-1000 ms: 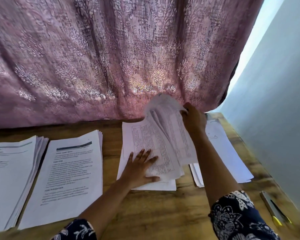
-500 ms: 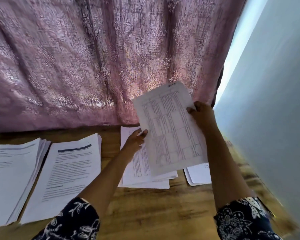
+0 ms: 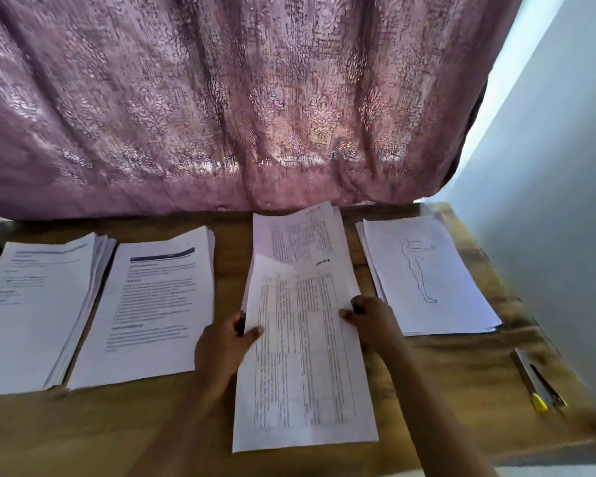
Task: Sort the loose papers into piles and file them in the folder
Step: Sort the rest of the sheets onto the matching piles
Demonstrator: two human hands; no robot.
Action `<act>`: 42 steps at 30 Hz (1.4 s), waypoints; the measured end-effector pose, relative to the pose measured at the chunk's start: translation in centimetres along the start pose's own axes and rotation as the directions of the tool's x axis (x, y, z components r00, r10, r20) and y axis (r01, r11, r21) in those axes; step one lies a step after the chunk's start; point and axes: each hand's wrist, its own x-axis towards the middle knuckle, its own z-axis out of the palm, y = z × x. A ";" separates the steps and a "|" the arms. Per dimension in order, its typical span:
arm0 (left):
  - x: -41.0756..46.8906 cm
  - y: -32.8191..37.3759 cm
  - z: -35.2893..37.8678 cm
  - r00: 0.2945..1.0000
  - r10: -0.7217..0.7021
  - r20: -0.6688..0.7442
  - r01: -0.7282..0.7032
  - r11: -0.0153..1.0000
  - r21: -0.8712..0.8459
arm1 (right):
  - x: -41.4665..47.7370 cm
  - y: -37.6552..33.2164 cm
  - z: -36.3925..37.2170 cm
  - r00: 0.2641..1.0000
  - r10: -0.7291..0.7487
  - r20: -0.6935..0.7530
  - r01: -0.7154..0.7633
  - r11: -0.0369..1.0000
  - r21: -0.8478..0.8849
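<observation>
A sheet printed with a table [image 3: 303, 366] is held over the near part of the wooden table. My left hand [image 3: 226, 342] pinches its left edge and my right hand [image 3: 367, 315] pinches its right edge. Behind it lies the pile of table sheets [image 3: 296, 235] it came from. To the left are a pile of text pages with a dark header bar [image 3: 152, 304] and another text pile [image 3: 31, 304]. On the right sits a pile topped by a line drawing of a body [image 3: 424, 273]. No folder is in view.
A pink patterned curtain [image 3: 221, 98] hangs along the table's far edge. A pale wall [image 3: 565, 201] runs along the right side. Pens with a yellow tip [image 3: 537, 383] lie near the table's right edge. Bare wood [image 3: 117, 425] shows at the front left.
The table sheet was lifted off its pile with the right hand, the left hand took its other edge, and both hands brought it down and toward me.
</observation>
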 end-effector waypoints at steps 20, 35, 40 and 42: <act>10.3 3.5 7.9 0.925 0.371 0.083 -0.362 0.791 0.494 | 7.3 -1.4 1.4 0.920 -0.392 0.010 0.354 0.819 -0.451; 19.5 9.2 10.1 0.950 0.312 -0.011 -0.267 0.832 0.485 | 20.5 -4.4 -2.4 0.906 -0.385 0.176 0.417 0.744 -0.522; 19.4 8.2 10.8 0.929 0.363 -0.065 -0.307 0.858 0.413 | 20.6 -2.5 -1.2 0.904 -0.398 0.153 0.418 0.757 -0.502; 19.6 7.9 10.8 0.924 0.372 -0.090 -0.315 0.873 0.371 | 19.9 -2.8 -0.9 0.894 -0.434 0.111 0.428 0.756 -0.495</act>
